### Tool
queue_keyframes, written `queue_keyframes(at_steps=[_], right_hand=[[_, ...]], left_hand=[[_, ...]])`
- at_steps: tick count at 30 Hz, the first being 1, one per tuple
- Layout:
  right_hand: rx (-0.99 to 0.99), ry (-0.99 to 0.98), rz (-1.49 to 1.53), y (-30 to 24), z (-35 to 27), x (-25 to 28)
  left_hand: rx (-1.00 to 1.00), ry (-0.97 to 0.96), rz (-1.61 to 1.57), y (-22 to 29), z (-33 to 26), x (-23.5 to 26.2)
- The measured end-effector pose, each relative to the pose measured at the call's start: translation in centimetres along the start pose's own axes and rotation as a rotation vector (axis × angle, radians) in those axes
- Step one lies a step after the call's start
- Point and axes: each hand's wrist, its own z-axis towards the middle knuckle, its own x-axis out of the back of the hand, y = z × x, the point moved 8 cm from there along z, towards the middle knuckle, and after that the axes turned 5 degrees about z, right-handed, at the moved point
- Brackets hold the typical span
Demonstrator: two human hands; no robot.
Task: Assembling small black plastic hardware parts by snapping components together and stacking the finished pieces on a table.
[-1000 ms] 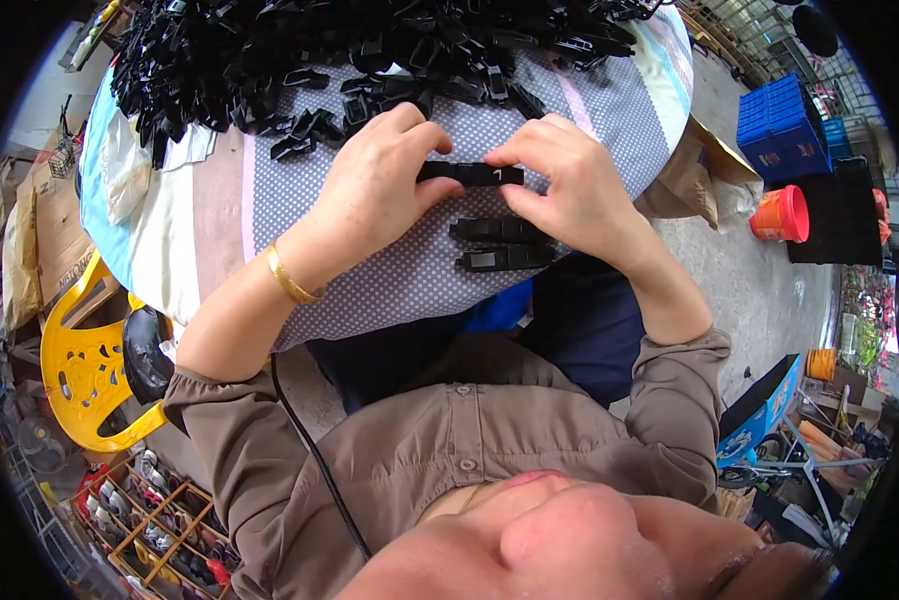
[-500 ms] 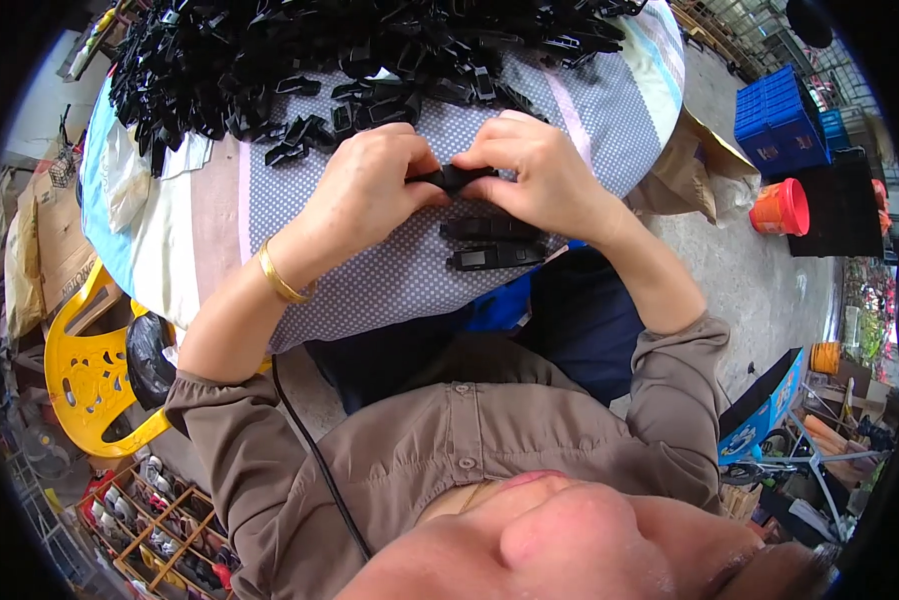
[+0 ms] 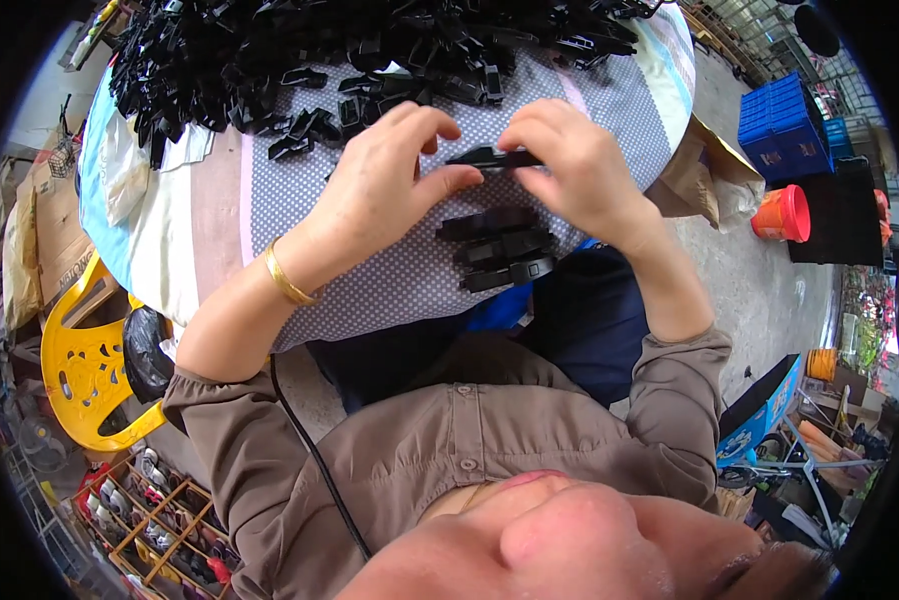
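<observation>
Surface: we saw a round table (image 3: 219,215) under a dotted grey cloth with pale striped edges, standing on bare concrete.
Surroundings: a yellow plastic chair (image 3: 84,365) stood at the near left; blue crates (image 3: 784,125) and an orange bucket (image 3: 781,213) stood to the right.
Piece in hand: a slim black plastic clip (image 3: 494,157), long and flat, was held level just above the cloth, near the table's near edge.
Left hand (image 3: 384,185): its thumb and fingers were pinched on the clip's left end; a gold bangle (image 3: 284,280) circled the wrist.
Right hand (image 3: 574,170): its fingers were closed on the clip's right end.
Nearby: a short stack of clips (image 3: 497,248) lay just below the hands.
Far side: we saw a large heap of black parts (image 3: 319,45) covering the table's far half, with loose strays reaching close to the left hand.
</observation>
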Motion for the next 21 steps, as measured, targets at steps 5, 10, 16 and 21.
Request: queue_keyframes(at_steps=[5,10,16,21], right_hand=[[-0.02,-0.283,0.45,0.3,0.6,-2.1],[-0.153,-0.167,0.43,2.2,2.3,-2.4],[0.176,-0.048,-0.215,0.8,6.3,-5.3],[0.223,-0.008,-0.145,1.0,6.5,-5.3]], left_hand=[[0.006,-0.203,0.031,-0.6,-0.7,-2.1],[-0.081,-0.171,0.079,0.5,-0.9,-2.5],[-0.124,-0.121,0.095,0.5,-1.2,-2.3],[-0.128,-0.133,0.11,0.4,-1.2,-2.3]])
